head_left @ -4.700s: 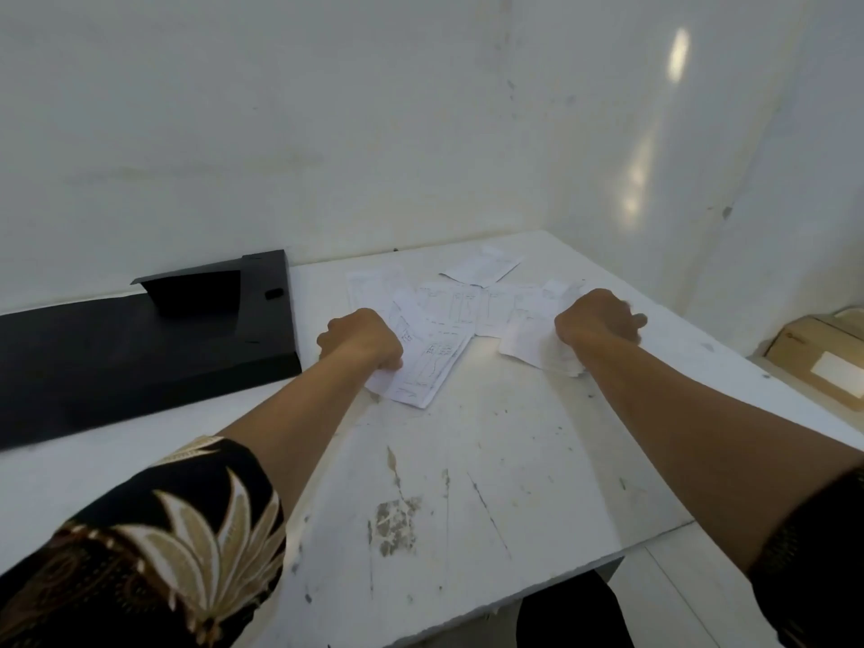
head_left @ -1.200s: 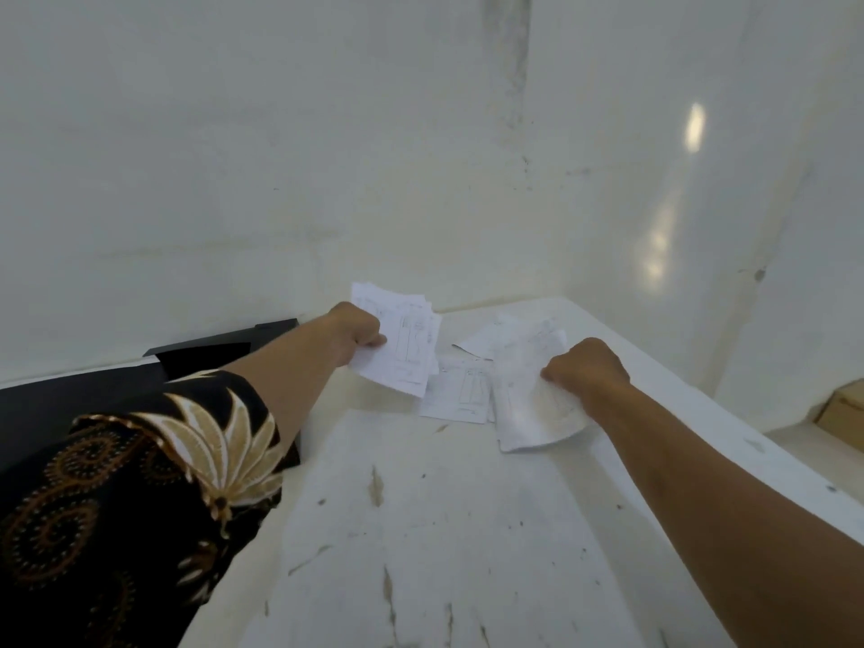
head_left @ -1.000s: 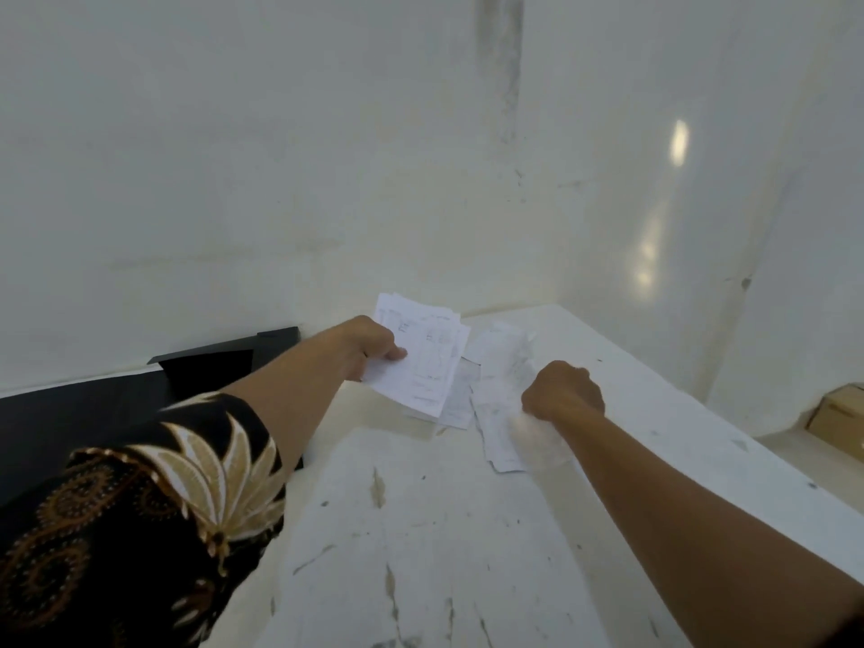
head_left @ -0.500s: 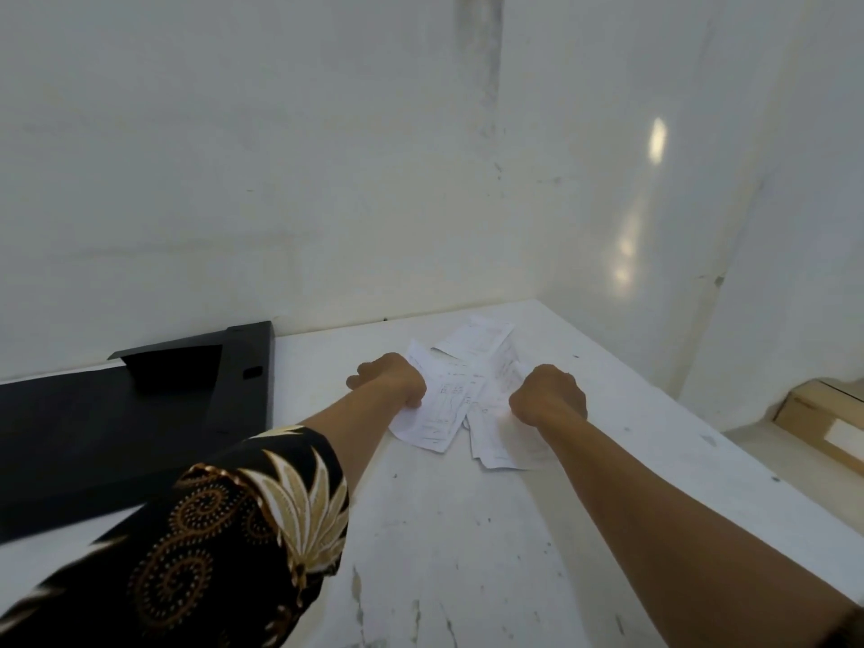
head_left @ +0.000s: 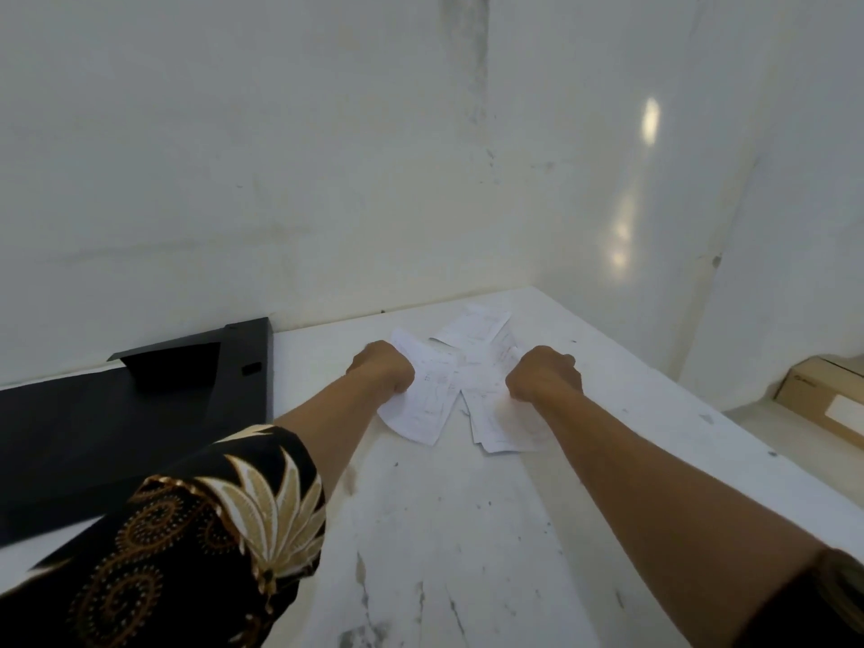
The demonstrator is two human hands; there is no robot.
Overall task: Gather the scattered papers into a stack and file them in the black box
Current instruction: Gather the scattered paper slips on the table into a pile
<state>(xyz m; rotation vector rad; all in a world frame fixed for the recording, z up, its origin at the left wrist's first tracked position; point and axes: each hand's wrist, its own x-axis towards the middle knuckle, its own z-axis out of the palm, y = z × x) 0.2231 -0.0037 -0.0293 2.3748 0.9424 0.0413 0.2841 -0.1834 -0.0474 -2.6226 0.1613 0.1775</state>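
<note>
Several white printed papers lie bunched near the far right corner of the white table (head_left: 467,530). My left hand (head_left: 381,372) grips a small sheaf of papers (head_left: 423,404) that rests on the table. My right hand (head_left: 544,374) is closed on a second bunch of papers (head_left: 502,427) just beside it. One more sheet (head_left: 472,327) lies flat behind both hands. The black box (head_left: 117,413) lies flat at the left of the table, its open pocket facing up, well apart from both hands.
White walls close the table at the back and right. A brown cardboard box (head_left: 827,404) sits beyond the table's right edge. The scuffed white tabletop stretches toward me between my forearms.
My left hand, which held its papers lifted off the table, has lowered them onto the surface. My right hand has dragged its papers leftward, so the two bunches now sit close together.
</note>
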